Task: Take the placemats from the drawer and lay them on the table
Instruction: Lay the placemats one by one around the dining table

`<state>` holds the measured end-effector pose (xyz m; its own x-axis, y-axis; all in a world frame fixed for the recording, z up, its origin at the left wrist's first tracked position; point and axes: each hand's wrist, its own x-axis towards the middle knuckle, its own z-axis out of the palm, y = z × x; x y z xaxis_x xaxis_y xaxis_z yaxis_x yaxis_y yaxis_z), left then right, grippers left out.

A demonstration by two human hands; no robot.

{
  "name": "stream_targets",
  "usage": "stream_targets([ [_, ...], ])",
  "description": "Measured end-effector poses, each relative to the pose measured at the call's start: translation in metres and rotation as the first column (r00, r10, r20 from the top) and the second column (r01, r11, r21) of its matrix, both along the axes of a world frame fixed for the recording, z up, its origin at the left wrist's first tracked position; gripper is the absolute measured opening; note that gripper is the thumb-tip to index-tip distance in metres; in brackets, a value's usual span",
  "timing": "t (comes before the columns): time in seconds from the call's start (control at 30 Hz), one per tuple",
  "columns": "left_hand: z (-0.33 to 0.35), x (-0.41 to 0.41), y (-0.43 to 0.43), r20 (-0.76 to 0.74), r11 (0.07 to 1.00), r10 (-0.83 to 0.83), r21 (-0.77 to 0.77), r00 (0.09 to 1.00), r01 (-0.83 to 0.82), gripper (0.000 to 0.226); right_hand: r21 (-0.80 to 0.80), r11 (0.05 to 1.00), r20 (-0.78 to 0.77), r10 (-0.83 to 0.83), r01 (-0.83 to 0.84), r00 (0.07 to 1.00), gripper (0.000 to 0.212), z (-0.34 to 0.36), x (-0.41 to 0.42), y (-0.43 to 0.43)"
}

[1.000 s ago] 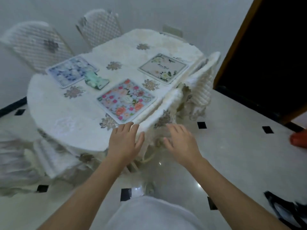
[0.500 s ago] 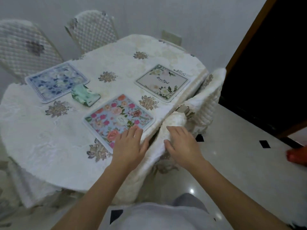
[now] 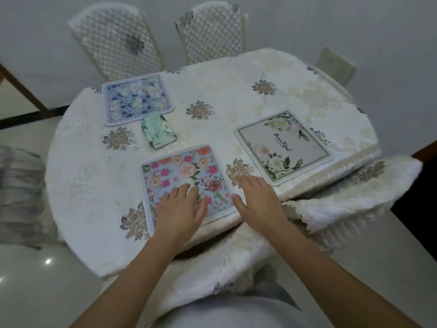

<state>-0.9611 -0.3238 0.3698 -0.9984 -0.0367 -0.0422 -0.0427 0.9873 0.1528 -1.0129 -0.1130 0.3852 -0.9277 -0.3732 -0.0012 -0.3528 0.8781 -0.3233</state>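
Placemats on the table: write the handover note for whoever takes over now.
Left hand: open, flat on the pink floral placemat near the front edge.
Right hand: open, on the tablecloth just right of that mat.
Done: three mats laid; blue floral placemat far left, white placemat at right, phone between blue and pink.
Left: drawer out of view; check it for more.

**One word in script on a cream floral placemat**

"Beautiful" stands in black handwritten lettering on the plain centre of the cream floral placemat [image 3: 282,147], inside a thin dark border line, with white and pink blooms at the corners. The mat lies on the right side of the table [image 3: 224,74], and from the head camera the word runs slanted, down toward the right. A finer line of print alongside it is too small to read.
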Motion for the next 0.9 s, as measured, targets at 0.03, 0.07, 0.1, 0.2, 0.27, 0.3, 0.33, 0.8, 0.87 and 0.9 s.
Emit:
stream_targets([
  [0.03, 0.001, -0.007, 0.011, 0.009, 1.0, 0.029, 0.002, 1.0, -0.029, 0.065, -0.002, 1.0, 0.003, 0.026, -0.026, 1.0, 0.05, 0.0, -0.013, 0.009],
  [0.07, 0.002, -0.013, 0.022, 0.018, 0.999, 0.051, -0.006, 0.999, -0.051, 0.065, 0.001, 0.999, 0.004, 0.051, -0.051, 0.999, 0.05, -0.001, -0.024, 0.019],
  [0.1, 0.003, -0.019, 0.033, 0.024, 0.997, 0.072, -0.018, 0.997, -0.071, 0.065, 0.01, 0.997, 0.008, 0.075, -0.075, 0.997, 0.05, -0.001, -0.035, 0.028],
  [0.2, 0.002, -0.029, 0.059, 0.034, 0.989, 0.145, -0.007, 0.989, -0.145, 0.064, 0.027, 0.989, 0.022, 0.147, -0.147, 0.989, 0.055, -0.006, -0.058, 0.047],
  [0.27, 0.003, -0.029, 0.069, 0.039, 0.983, 0.185, -0.002, 0.982, -0.185, 0.064, 0.031, 0.982, 0.024, 0.186, -0.187, 0.982, 0.059, -0.01, -0.068, 0.055],
  [0.3, 0.004, -0.028, 0.073, 0.042, 0.98, 0.199, -0.002, 0.979, -0.199, 0.064, 0.025, 0.98, 0.026, 0.197, -0.197, 0.98, 0.058, -0.011, -0.071, 0.056],
  [0.33, 0.005, -0.027, 0.074, 0.042, 0.978, 0.209, -0.002, 0.977, -0.21, 0.064, 0.009, 0.978, 0.025, 0.206, -0.206, 0.978, 0.055, -0.012, -0.073, 0.056],
  [0.8, -0.014, -0.024, 0.023, 0.07, 0.961, 0.271, 0.032, 0.96, -0.274, 0.064, -0.014, 0.963, 0.047, 0.27, -0.27, 0.962, 0.049, -0.022, -0.076, 0.01],
  [0.87, -0.02, -0.03, 0.022, 0.082, 0.97, 0.239, 0.024, 0.967, -0.242, 0.062, 0.016, 0.964, 0.052, 0.264, -0.265, 0.963, 0.049, -0.025, -0.078, 0.006],
  [0.9, -0.023, -0.033, 0.021, 0.084, 0.974, 0.224, 0.014, 0.971, -0.226, 0.061, 0.031, 0.964, 0.05, 0.262, -0.264, 0.964, 0.05, -0.027, -0.079, 0.005],
])
